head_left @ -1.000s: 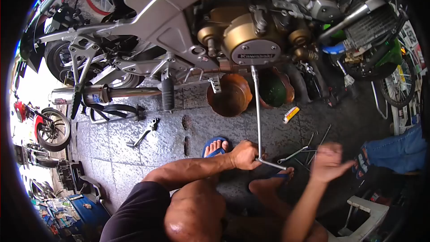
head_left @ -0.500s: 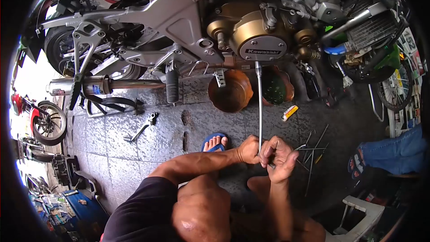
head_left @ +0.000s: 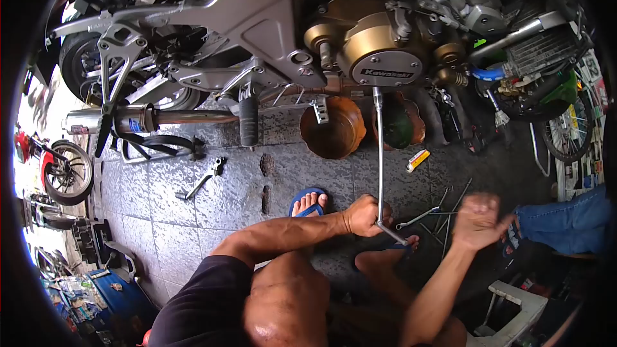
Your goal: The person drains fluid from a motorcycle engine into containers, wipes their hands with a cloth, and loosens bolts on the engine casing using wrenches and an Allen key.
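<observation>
My left hand [head_left: 365,216] is closed around the lower part of a long, thin L-shaped socket wrench [head_left: 380,148], just above its bend. The wrench's short arm points down and to the right, below the hand. Its socket end reaches up to the underside of the motorcycle engine [head_left: 379,45], below the gold cover marked Kawasaki; the fastener there is hidden. Off to the right, my right hand [head_left: 477,223] is apart from the wrench and holds nothing that I can see. Its thumb sticks out, and motion blurs its loosely bent fingers.
Beneath the engine stand a rusty brown bowl [head_left: 357,130] and a second bowl [head_left: 414,130] with dark green inside. A yellow-and-white tube [head_left: 418,160], several thin tools [head_left: 425,218] and another wrench [head_left: 204,178] lie on the tiles. A person's jeans leg [head_left: 565,220] is at right.
My right hand has let go of the wrench's lower end and swung away to the right, uncovering the bent arm. My left hand stays on the wrench, shifted slightly right in view.
</observation>
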